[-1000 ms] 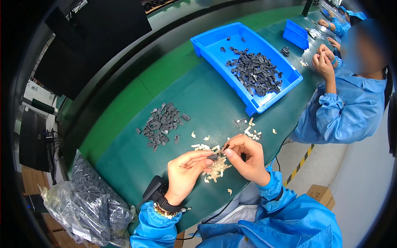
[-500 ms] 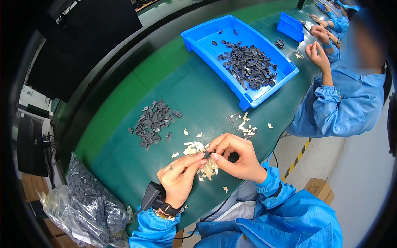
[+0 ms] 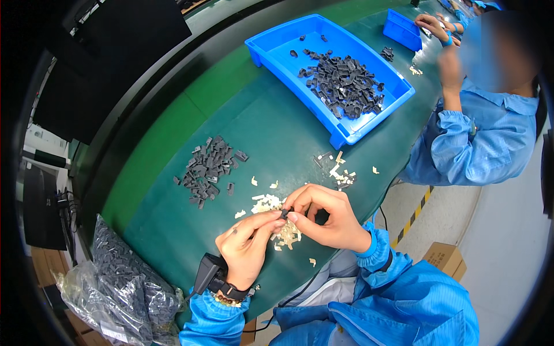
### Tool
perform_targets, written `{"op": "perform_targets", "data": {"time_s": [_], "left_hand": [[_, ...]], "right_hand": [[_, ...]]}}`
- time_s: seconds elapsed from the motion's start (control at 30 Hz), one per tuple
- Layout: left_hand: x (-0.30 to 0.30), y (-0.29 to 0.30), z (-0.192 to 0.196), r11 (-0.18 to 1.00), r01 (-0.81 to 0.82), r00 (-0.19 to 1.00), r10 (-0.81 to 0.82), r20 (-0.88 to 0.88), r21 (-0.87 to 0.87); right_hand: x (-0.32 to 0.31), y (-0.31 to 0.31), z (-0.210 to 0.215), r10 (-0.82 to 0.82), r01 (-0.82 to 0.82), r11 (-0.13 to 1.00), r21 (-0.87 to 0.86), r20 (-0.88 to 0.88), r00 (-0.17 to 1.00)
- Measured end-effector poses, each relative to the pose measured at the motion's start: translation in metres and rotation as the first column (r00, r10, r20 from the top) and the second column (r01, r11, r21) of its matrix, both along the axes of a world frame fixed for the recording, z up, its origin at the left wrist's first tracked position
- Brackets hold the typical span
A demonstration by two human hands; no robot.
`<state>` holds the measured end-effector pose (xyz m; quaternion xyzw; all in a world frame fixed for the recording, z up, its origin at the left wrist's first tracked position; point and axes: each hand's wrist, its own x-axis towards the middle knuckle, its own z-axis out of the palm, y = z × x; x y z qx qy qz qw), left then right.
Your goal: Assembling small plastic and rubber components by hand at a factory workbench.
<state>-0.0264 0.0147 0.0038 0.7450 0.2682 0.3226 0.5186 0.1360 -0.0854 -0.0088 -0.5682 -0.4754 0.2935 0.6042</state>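
Between the fingertips of both hands is a small black plastic part (image 3: 284,214). My left hand (image 3: 247,239) pinches it from the left, and my right hand (image 3: 326,216) pinches it from the right. Its finer shape is mostly hidden by the fingers. Beneath the hands lies a heap of small cream-coloured pieces (image 3: 287,236), partly covered by them. Farther left on the green table sits a loose pile of black plastic parts (image 3: 209,168). A black device is strapped to my left wrist above a beaded bracelet.
A blue tray (image 3: 288,78) of black parts stands at the far right. Cream and dark bits (image 3: 343,175) lie before it. A clear bag (image 3: 130,288) of black parts rests at the near left. A co-worker in a blue smock (image 3: 467,144) is at the right.
My hands keep their pinch on the black part, with little finger movement. The whole view has shifted slightly. The co-worker's raised hand at the right has moved up toward the head.
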Motion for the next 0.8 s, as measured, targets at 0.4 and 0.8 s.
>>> {"op": "perform_targets", "data": {"time_s": [0.4,0.8], "left_hand": [[0.0005,-0.0005,-0.0039,0.997,-0.024,1.0,0.024,-0.001,-0.078],[0.0004,0.0008,-0.002,0.99,-0.019,1.0,0.016,-0.025,-0.137]], "right_hand": [[-0.0002,0.0004,-0.0065,0.002,-0.003,1.0,0.028,0.04,0.999],[0.0018,0.0003,-0.0016,0.027,-0.027,0.999,-0.022,0.019,0.999]]}}
